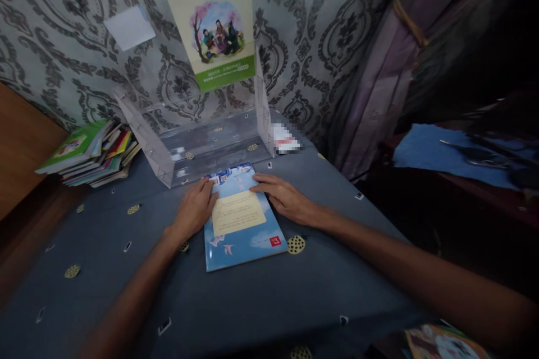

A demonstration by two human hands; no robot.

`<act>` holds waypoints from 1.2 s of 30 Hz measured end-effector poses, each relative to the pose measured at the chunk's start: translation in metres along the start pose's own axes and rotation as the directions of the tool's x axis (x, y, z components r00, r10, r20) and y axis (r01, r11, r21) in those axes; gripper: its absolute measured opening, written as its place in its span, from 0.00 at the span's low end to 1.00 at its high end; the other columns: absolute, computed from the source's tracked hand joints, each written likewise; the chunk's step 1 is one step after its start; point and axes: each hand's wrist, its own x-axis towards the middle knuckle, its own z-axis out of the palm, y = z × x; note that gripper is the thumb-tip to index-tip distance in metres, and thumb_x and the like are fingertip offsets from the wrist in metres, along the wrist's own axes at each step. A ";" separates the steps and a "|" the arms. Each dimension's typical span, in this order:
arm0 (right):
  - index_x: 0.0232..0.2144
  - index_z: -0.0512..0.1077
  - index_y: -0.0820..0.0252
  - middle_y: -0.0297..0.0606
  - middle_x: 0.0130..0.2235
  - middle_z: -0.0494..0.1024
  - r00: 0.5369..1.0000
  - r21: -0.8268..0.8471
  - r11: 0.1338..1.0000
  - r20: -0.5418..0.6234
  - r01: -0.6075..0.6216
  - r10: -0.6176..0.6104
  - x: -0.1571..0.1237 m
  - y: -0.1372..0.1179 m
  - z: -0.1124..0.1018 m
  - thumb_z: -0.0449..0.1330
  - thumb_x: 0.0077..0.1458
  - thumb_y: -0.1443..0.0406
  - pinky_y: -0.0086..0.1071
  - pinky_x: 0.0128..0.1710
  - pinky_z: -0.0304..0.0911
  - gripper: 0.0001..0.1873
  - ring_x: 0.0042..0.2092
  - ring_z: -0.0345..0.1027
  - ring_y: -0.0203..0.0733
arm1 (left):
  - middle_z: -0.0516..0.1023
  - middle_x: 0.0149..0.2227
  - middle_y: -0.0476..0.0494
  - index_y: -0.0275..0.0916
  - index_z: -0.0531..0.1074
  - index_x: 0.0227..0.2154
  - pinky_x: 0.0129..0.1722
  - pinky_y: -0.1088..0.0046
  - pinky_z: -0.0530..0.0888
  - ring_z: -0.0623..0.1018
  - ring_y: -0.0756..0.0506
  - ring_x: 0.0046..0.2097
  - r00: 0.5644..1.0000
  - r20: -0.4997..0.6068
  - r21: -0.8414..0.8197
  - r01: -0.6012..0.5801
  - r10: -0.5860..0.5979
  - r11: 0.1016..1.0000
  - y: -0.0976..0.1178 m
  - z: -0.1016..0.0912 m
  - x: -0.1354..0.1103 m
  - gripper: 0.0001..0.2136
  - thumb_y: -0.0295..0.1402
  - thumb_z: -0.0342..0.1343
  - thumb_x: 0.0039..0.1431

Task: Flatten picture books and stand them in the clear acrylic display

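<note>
A blue paperback book (240, 247) lies on the cloth-covered table with its back cover up, showing a cream text panel and a small red square. My left hand (196, 205) grips its left edge near the top, thumb on the cover. On the opposite edge, my right hand (286, 196) holds the book by the upper right, its fingertips on the cover. Just beyond the book stands a clear plastic rack (214, 132), its side panels upright.
A stack of books (95, 151) sits at the left. Behind the rack, a green-and-cream poster (219, 22) hangs before patterned wallpaper. A blurred white packet (286, 138) lies right of the rack. A tied curtain (370, 84) and blue cloth (438, 148) are farther right.
</note>
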 end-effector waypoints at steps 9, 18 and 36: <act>0.58 0.72 0.54 0.45 0.64 0.70 1.000 -0.073 0.997 -0.004 -0.015 0.015 0.002 -0.005 0.002 0.50 0.63 0.73 0.51 0.63 0.65 0.24 0.65 0.64 0.48 | 0.75 0.59 0.32 0.34 0.71 0.55 0.60 0.54 0.72 0.75 0.37 0.60 0.994 -0.056 -0.030 -0.094 0.092 0.995 0.013 0.008 0.021 0.17 0.30 0.45 0.67; 0.56 0.74 0.58 0.47 0.63 0.71 0.997 -0.054 0.997 0.031 -0.063 0.064 0.007 -0.020 -0.007 0.51 0.61 0.74 0.50 0.64 0.63 0.24 0.65 0.64 0.49 | 0.74 0.60 0.34 0.35 0.69 0.58 0.61 0.51 0.69 0.73 0.38 0.60 0.966 -0.028 -0.075 -0.257 0.256 0.963 0.036 0.024 0.061 0.21 0.23 0.45 0.63; 0.55 0.73 0.57 0.43 0.59 0.76 0.995 0.053 0.993 -0.003 -0.104 0.105 0.011 -0.013 -0.009 0.50 0.56 0.77 0.49 0.63 0.62 0.28 0.62 0.67 0.46 | 0.73 0.62 0.37 0.37 0.70 0.60 0.61 0.52 0.68 0.71 0.39 0.62 0.947 0.015 -0.132 -0.317 0.321 0.939 0.043 0.024 0.071 0.26 0.20 0.45 0.58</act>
